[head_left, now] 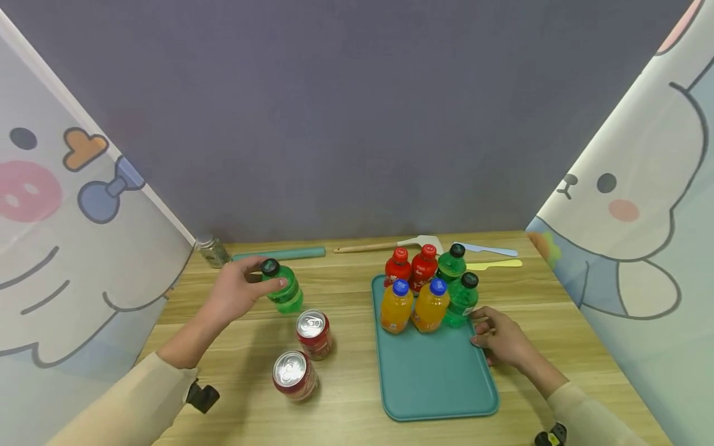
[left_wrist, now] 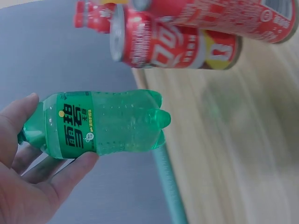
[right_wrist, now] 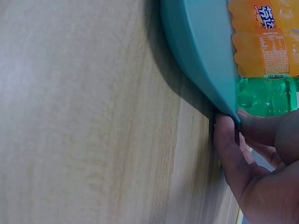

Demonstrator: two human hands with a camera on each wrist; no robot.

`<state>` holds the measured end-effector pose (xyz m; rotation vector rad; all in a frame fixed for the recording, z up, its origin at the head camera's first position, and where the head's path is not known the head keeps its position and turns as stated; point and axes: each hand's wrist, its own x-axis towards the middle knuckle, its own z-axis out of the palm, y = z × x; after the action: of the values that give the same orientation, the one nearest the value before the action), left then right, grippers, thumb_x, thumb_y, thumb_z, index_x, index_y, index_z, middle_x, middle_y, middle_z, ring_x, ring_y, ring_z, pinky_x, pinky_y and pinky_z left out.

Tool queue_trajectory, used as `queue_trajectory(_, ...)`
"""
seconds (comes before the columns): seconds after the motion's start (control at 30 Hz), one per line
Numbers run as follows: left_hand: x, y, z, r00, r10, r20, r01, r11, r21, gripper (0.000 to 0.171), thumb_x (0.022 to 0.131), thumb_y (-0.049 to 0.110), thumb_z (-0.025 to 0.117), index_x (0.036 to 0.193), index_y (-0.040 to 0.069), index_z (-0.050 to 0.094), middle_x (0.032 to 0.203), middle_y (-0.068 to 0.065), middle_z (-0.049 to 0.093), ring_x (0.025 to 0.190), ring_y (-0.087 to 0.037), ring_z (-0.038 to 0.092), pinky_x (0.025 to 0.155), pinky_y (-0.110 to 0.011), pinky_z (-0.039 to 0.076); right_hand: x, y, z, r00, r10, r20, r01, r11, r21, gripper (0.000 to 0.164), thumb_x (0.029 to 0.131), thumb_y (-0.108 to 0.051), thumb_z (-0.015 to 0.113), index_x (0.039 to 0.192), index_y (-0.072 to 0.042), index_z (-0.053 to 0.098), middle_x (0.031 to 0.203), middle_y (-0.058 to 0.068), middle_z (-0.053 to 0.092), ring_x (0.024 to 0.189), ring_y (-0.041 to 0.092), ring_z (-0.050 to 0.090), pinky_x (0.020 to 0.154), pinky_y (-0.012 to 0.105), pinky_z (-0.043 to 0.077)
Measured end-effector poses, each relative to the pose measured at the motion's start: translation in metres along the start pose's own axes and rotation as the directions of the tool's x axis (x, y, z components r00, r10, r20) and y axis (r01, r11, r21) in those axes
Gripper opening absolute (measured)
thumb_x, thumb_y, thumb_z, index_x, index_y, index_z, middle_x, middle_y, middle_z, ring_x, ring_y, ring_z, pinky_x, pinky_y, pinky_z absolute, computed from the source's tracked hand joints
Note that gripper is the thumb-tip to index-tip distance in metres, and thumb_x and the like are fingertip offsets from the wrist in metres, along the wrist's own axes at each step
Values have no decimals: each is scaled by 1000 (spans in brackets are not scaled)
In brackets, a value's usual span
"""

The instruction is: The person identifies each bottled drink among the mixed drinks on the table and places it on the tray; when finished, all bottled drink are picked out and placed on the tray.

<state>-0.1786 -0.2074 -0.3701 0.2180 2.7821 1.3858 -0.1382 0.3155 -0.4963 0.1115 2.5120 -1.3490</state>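
A small green soda bottle (head_left: 287,291) with a black cap is held near its top by my left hand (head_left: 237,291), thumb and fingers on either side of it. In the left wrist view that bottle (left_wrist: 107,122) shows its bottom clear of the table. My right hand (head_left: 502,337) pinches the right rim of a teal tray (head_left: 435,384); the right wrist view shows thumb and finger on the rim. Toward the tray's far end stand two red bottles (head_left: 398,266), two orange soda bottles (head_left: 397,308) with blue caps, and two green bottles (head_left: 462,300).
Two red cans (head_left: 292,375) stand between my left hand and the tray. Along the back lie a teal rolled item (head_left: 295,253), a spatula (head_left: 379,246), a blue knife (head_left: 491,249) and a yellow knife (head_left: 496,264). A spice jar (head_left: 212,251) stands at the back left.
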Motion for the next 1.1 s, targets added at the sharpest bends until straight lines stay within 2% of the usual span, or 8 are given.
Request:
queue_trajectory(0.27, -8, 32, -13, 998, 55, -20, -54, 997, 56, 47, 88, 30, 83, 124, 3, 70, 118, -17, 72, 104, -34, 74, 75, -31, 60, 0, 0, -1, 1000, -4, 2, 4, 1000, -12, 47, 90, 5, 72, 133, 4, 52, 99, 18, 60, 71, 24, 62, 50, 40, 58)
queue_trajectory(0.43, -13, 52, -14, 994, 112, -14, -110, 991, 72, 42, 87, 30, 84, 120, 7, 72, 110, -11, 74, 102, -30, 74, 75, -29, 59, 1, 1, 0, 1000, 12, 1, -12, 1000, -11, 47, 90, 6, 71, 133, 3, 52, 99, 17, 59, 70, 24, 61, 50, 40, 58)
queue_trajectory(0.6, -20, 72, -10, 991, 136, 16, -136, 990, 38, 38, 86, 29, 85, 117, 11, 73, 106, -7, 74, 103, -28, 74, 78, -32, 59, 2, 3, 1, 1000, 20, -1, -20, 1000, -10, 47, 90, 7, 70, 133, 2, 53, 99, 17, 59, 69, 24, 62, 50, 40, 59)
queue_trajectory(0.73, -25, 86, -1, 986, 154, 66, -155, 988, 9, 36, 85, 31, 87, 114, 15, 74, 104, -2, 75, 101, -24, 74, 78, -34, 60, 2, 2, 0, 1000, 11, 0, -11, 1000, -12, 47, 90, 7, 71, 133, 3, 53, 98, 17, 59, 68, 24, 62, 50, 40, 58)
queue_trajectory(0.83, -27, 93, 10, 976, 183, 118, -183, 983, -11, 36, 85, 31, 86, 115, 15, 73, 105, 0, 74, 103, -22, 73, 81, -35, 61, 2, 1, -1, 1000, 6, -2, -6, 1000, -13, 47, 90, 6, 71, 133, 3, 53, 99, 18, 59, 68, 23, 61, 50, 39, 58)
queue_trajectory(1.1, -23, 108, 51, 933, 256, 254, -246, 967, -71, 35, 84, 32, 87, 114, 17, 74, 107, 5, 73, 103, -17, 71, 92, -40, 60, 2, 0, -1, 1000, 2, 2, -2, 1000, -16, 48, 90, 5, 72, 133, 3, 53, 100, 17, 60, 70, 23, 61, 50, 40, 58)
